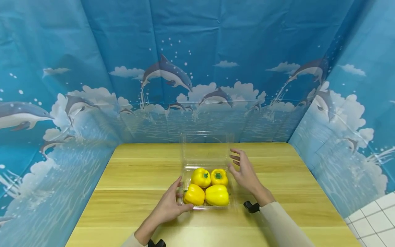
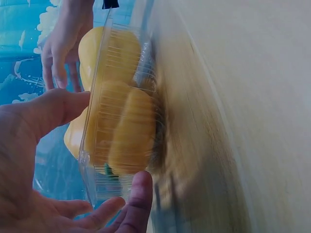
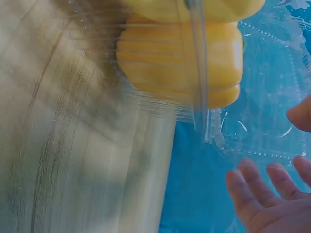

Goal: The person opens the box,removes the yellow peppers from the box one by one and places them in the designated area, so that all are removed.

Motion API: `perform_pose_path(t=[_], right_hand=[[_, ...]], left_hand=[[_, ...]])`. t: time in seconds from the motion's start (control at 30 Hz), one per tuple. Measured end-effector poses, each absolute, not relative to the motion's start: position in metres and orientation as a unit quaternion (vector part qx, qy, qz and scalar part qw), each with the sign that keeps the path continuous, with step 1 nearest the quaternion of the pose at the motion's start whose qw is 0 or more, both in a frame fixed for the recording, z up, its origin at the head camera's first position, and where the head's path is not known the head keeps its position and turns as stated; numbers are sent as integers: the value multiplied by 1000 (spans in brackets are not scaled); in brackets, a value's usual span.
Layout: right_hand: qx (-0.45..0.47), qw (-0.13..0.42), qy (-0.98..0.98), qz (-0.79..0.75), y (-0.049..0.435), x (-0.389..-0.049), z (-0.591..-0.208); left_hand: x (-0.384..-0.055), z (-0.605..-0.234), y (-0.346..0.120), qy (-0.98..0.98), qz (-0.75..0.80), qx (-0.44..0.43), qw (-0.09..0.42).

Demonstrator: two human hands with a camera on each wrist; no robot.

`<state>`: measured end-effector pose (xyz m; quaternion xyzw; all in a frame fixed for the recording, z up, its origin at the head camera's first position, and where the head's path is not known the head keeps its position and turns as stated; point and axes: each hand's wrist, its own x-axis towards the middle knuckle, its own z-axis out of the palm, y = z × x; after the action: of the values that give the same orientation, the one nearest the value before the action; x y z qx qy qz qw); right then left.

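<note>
Clear box (image 1: 202,208) with its lid (image 1: 205,151) raised sits on the wooden table (image 1: 139,192), holding four yellow peppers (image 1: 217,195), two on its near side and two behind them. At the box's near left corner, the left hand (image 1: 168,206) seems to have the steadying job; walls this thin would probably bow under a hard squeeze, so light, even pressure low on the side should serve best. Its thumb and fingers are spread well apart about that corner: the thumb (image 2: 68,104) touches the rim, while the fingers reach along the box's left wall, more straight than curled, one fingertip close against the plastic, though firm contact there is hard to tell. Inside the box the peppers bulge above the rim, so they will likely need some room from anything passing over them. Off the box's far right corner, the right hand (image 1: 245,171) hangs with thumb and fingers loosely parted, gripping nothing; whether a fingertip meets the lid's edge, the views do not settle. Rising from the box's far rim, the lid looks flimsy and is best handled by its edge, the left hand bracing the base. Behind the box, beyond the table, hangs a blue dolphin-print curtain (image 1: 200,27).
</note>
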<state>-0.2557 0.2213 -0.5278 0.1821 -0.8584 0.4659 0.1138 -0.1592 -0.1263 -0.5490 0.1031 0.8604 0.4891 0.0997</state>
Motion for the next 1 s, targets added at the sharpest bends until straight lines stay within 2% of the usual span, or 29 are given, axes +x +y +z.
perform_pose_path(t=[0.47, 1.0], right_hand=[[160, 20, -890, 426, 221, -270, -536], [153, -56, -908, 387, 225, -272, -546]], left_hand=[[-159, -550, -127, 863, 485, 92, 105], [-159, -549, -127, 871, 471, 100, 98]])
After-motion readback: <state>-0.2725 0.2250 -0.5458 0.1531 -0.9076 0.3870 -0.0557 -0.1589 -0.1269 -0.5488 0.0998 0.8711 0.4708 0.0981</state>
